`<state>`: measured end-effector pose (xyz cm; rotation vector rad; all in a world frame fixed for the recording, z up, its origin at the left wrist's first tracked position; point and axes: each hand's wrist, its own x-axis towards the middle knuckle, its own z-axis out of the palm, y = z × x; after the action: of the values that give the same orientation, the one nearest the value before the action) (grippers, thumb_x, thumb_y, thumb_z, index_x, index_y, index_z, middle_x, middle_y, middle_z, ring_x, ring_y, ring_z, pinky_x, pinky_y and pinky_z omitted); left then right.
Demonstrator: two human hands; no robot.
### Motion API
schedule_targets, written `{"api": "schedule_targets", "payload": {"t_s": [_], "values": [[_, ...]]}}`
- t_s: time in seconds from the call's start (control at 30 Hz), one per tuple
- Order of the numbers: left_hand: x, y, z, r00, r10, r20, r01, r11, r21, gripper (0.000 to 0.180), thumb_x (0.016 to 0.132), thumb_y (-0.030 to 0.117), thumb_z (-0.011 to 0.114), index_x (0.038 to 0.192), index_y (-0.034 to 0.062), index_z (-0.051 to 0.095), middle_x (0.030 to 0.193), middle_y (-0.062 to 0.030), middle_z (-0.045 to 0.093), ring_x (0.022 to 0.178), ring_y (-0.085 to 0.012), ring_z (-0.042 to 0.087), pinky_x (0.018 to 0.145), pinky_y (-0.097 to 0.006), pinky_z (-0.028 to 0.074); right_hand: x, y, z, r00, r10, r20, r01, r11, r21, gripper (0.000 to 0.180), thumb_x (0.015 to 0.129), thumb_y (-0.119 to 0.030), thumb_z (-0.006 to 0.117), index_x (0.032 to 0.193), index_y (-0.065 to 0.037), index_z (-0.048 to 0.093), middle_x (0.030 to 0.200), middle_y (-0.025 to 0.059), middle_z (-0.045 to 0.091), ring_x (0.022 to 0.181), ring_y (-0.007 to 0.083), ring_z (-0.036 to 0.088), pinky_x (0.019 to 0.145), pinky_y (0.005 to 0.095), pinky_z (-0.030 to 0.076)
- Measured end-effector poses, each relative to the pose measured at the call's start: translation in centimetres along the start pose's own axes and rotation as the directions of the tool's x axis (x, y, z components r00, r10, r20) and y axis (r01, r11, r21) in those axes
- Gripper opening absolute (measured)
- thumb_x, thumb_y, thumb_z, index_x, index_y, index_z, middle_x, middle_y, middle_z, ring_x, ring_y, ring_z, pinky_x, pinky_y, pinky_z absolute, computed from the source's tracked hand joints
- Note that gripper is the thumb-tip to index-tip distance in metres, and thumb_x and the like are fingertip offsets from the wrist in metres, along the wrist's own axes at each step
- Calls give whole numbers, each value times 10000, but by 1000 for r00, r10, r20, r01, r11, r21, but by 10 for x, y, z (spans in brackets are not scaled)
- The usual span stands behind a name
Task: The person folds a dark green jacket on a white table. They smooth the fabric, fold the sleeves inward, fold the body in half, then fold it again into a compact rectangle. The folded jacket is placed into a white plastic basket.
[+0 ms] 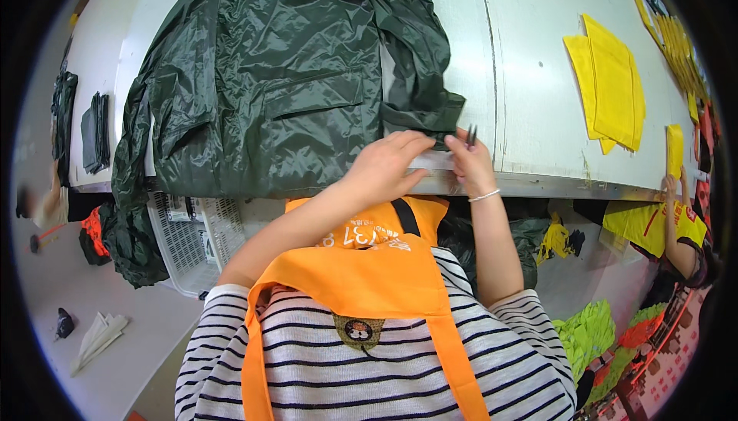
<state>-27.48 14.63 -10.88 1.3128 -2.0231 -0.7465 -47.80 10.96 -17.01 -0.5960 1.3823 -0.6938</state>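
Note:
A dark green rain jacket (307,75) with a glossy surface lies spread on the white table, front pocket flap upward. Its right-hand sleeve (423,67) bends down toward me, ending in a cuff (427,113) near the table's front edge. My left hand (388,163) reaches to the lower edge of this cuff, fingers stretched out and thumb apart. Just to the right, my right hand (473,166) is closed around small dark thread snips (471,136), blades pointing up. Its thumb and fingertips are close beside the cuff; whether they also pinch fabric is hidden.
Folded yellow pieces (611,86) lie on the table (530,113) to the right. Folded dark garments (95,133) rest at the left. Below the front edge stands a white plastic basket (181,248). A co-worker in yellow (653,225) handles a yellow piece at far right.

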Motion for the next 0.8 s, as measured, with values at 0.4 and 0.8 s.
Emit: {"api": "schedule_targets", "payload": {"t_s": [0.4,0.8], "values": [[36,9,-33,958,-198,-207,116,929,-351,128,804,13,660,912,-9,594,760,-33,601,654,-80,546,606,-220,449,-46,-54,69,628,-774,83,758,583,-291,356,728,21,732,1052,-40,600,766,2,578,544,32,359,484,182,337],[37,28,-75,915,278,-293,-231,955,185,285,617,-21,757,847,52,604,663,-68,573,531,-183,551,490,-261,416,-75,-82,63,545,-796,263,827,460,-322,291,727,22,693,1005,-28,620,823,24,581,560,48,445,487,183,358]]}}
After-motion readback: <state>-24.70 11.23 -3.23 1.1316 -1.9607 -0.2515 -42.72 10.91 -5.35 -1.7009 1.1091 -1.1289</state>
